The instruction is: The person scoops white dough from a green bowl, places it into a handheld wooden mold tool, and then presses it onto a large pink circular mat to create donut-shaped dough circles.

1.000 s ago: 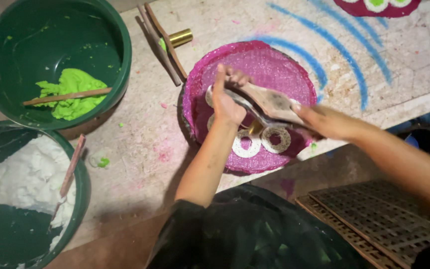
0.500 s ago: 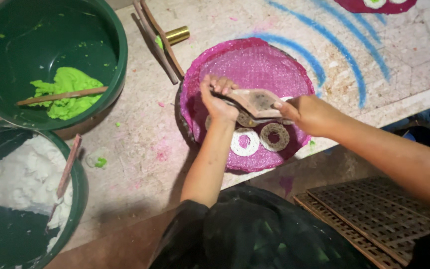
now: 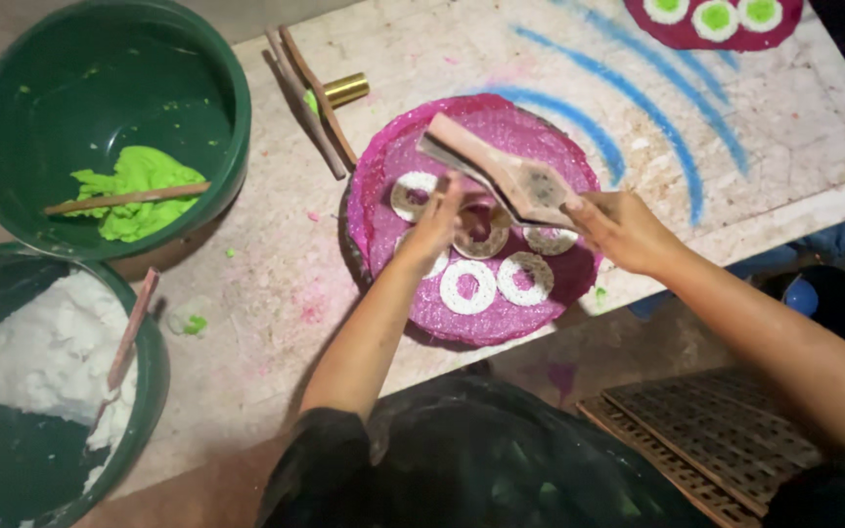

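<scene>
A round magenta disc [image 3: 540,137] lies on the pale work table [image 3: 276,303]. Several white rings [image 3: 468,286] sit on its near half. My right hand [image 3: 623,230] grips a flat wooden paddle [image 3: 501,171], held tilted over the disc's middle. My left hand [image 3: 437,223] rests its fingertips on the disc beside a ring, just under the paddle's edge; whether it pinches anything is hidden.
A green bowl [image 3: 188,59] at the upper left holds green paste and a stick. A second green bowl [image 3: 149,391] at the lower left holds white paste and a stick. Wooden sticks [image 3: 305,98] and a brass tube [image 3: 344,90] lie behind the disc. A mesh rack [image 3: 726,440] lies at the lower right.
The paddle has lifted off the disc and swung up and left. More white rings now show on the disc. My left hand has shifted slightly toward the disc's middle.
</scene>
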